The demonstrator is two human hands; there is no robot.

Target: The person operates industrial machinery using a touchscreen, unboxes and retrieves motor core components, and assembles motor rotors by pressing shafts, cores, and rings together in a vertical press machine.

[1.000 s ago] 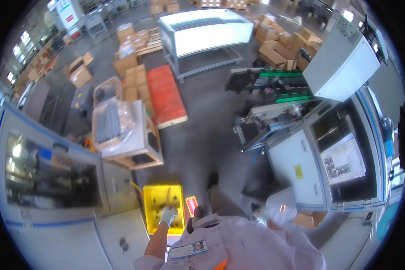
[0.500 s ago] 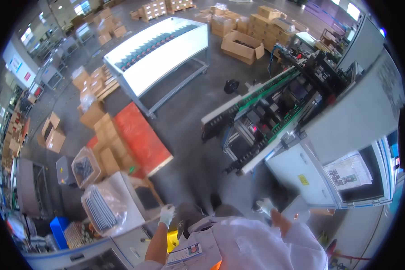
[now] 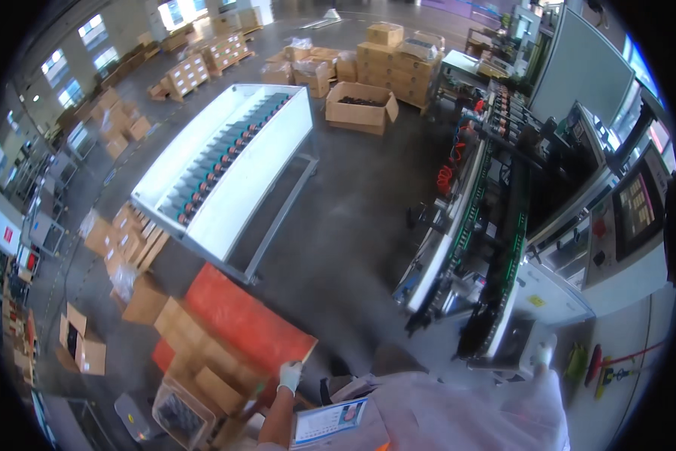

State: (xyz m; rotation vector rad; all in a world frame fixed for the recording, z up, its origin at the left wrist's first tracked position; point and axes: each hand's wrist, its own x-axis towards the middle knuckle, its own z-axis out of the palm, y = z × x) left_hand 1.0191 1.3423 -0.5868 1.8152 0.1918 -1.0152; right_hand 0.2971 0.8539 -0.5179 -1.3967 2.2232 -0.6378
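Red rectangular pallet (image 3: 240,310) supports brown cardboard cartons (image 3: 178,325), apparently for floor clearance. White-gloved left hand (image 3: 290,376): near pallet's right corner; white-gloved right hand (image 3: 542,355): near green-railed black conveyor (image 3: 514,272). Cannot tell either grip's opening or contents.

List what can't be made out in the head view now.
- Left hand: head view; too small and blurred to tell whether it grips anything.
- Right hand: head view; blur swallows its fingers.
- Far open carton: head view; dark contents too small to identify.
- Screen: head view; display too small to read.
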